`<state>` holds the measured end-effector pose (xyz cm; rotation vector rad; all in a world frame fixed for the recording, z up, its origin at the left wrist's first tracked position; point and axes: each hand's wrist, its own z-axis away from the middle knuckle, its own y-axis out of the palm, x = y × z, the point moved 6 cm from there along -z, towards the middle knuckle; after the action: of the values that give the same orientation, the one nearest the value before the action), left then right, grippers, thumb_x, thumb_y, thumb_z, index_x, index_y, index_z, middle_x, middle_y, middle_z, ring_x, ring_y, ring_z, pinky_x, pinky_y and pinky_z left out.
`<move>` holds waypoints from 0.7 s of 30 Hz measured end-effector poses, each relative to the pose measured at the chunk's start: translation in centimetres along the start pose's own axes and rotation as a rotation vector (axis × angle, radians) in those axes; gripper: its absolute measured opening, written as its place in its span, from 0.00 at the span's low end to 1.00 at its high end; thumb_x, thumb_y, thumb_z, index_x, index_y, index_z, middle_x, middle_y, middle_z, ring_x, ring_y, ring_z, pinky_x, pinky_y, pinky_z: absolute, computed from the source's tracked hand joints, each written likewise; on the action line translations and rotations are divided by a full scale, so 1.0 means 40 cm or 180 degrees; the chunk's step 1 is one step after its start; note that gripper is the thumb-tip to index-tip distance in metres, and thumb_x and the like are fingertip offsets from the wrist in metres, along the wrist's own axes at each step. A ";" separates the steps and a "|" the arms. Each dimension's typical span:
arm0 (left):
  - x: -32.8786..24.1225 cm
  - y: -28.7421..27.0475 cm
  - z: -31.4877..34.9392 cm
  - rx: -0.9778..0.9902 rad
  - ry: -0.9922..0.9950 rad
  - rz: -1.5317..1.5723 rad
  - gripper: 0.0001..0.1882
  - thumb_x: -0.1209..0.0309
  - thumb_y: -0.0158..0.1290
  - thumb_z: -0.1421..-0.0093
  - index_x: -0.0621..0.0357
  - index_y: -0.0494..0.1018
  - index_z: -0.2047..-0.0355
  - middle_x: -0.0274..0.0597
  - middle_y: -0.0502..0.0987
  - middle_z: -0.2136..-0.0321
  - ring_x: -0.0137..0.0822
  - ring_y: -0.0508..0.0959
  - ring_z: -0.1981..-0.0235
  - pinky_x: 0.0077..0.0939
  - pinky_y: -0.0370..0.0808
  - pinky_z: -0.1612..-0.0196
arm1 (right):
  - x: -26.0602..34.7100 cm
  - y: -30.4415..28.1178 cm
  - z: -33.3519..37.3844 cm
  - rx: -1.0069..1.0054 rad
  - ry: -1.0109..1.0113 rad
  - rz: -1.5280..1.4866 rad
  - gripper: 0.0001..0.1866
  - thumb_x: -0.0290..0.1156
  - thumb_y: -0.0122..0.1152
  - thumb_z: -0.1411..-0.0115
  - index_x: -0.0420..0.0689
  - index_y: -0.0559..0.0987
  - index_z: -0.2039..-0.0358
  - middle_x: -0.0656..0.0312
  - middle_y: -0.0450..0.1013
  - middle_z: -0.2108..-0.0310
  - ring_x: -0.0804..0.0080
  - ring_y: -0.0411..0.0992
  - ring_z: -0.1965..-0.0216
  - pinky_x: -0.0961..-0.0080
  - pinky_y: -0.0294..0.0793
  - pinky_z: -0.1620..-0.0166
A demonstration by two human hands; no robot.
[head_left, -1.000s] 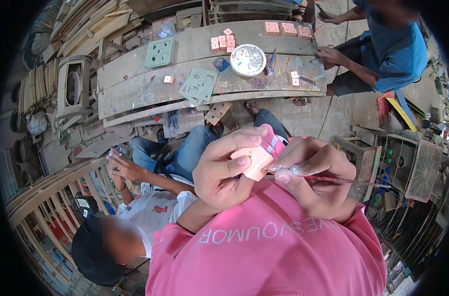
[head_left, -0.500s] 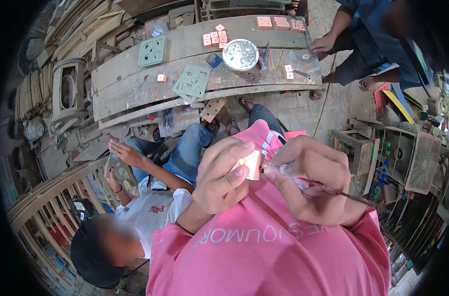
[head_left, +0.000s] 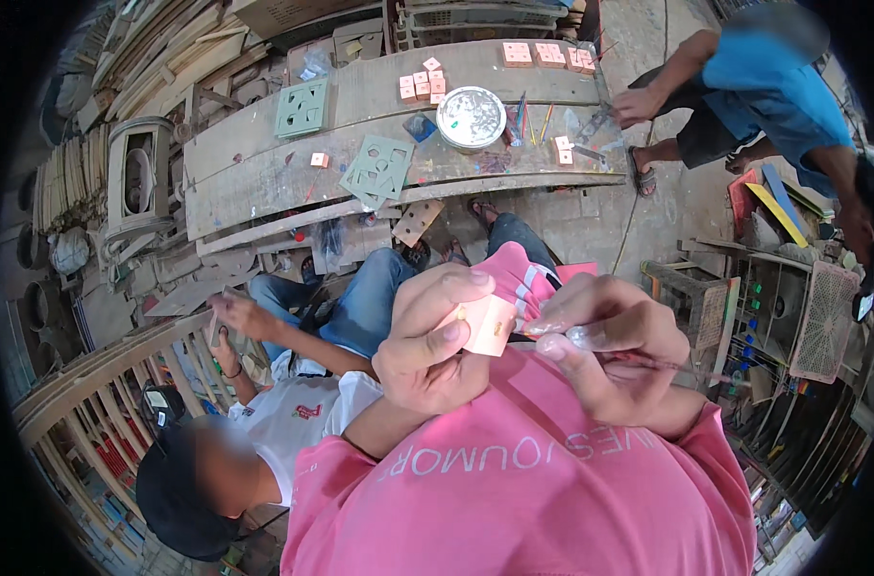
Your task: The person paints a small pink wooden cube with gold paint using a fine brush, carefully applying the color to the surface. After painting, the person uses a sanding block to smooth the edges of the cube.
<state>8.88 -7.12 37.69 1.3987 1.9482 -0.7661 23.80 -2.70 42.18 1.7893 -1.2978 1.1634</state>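
Peach block (head_left: pixel 492 326) is in the middle of the frame, held above the pink shirt (head_left: pixel 514 470). It has a smooth, matt surface, flat faces and straight edges, nearly a cube, so I see no clear long axis. One flat face, with a small golden-brown spot, looks to the right and slightly downward in the frame; another spot shows on the left part, close to the fingertips.

The left hand (head_left: pixel 432 336) is pinching the block between its thumb and bent fingers, so the block stands out at the right side of this hand. The right hand (head_left: pixel 610 341), just to the right of the block, has its fingers pressed together around a thin stick (head_left: pixel 682 366), dark red and smooth, whose length runs to the lower right. I cannot tell if its tip touches the block.

Across the upper part, the rough wooden bench (head_left: pixel 254 178) carries similar small cubes (head_left: pixel 423 86) and a round, whitish-stained tin (head_left: pixel 471 118).
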 end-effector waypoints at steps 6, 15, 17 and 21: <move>-0.002 0.006 -0.005 0.0115 0.0139 -0.0027 0.32 0.81 0.63 0.54 0.53 0.60 0.51 0.55 0.73 0.59 0.47 0.75 0.61 0.41 0.74 0.59 | -0.017 0.004 0.007 -0.0076 0.0134 -0.0130 0.09 0.13 0.63 0.54 0.35 0.70 0.79 0.48 0.74 0.76 0.68 0.73 0.77 0.79 0.70 0.75; 0.000 0.006 0.011 0.0346 0.0103 -0.0005 0.36 0.90 0.53 0.58 0.56 0.64 0.45 0.58 0.73 0.55 0.50 0.75 0.59 0.37 0.74 0.58 | 0.013 0.000 -0.003 0.0587 0.0381 0.0753 0.09 0.11 0.60 0.56 0.35 0.69 0.81 0.49 0.72 0.72 0.66 0.71 0.77 0.76 0.69 0.75; 0.002 0.007 0.007 0.0354 -0.0198 0.0283 0.32 0.88 0.53 0.54 0.59 0.63 0.46 0.59 0.73 0.56 0.47 0.75 0.59 0.36 0.74 0.58 | 0.009 0.004 0.009 0.0510 -0.0391 0.0728 0.07 0.11 0.59 0.56 0.34 0.71 0.80 0.48 0.72 0.71 0.65 0.72 0.76 0.74 0.71 0.73; 0.021 0.025 0.010 0.0152 -0.0944 0.1795 0.26 0.82 0.55 0.48 0.65 0.63 0.48 0.57 0.73 0.58 0.40 0.76 0.61 0.33 0.74 0.57 | 0.028 0.009 0.000 0.0722 -0.0868 0.0603 0.06 0.11 0.61 0.56 0.32 0.72 0.78 0.45 0.73 0.68 0.62 0.74 0.72 0.71 0.74 0.70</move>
<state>9.66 -6.63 36.68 1.6471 1.2299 -0.6977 23.57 -3.24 43.19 2.0831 -1.5734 1.2417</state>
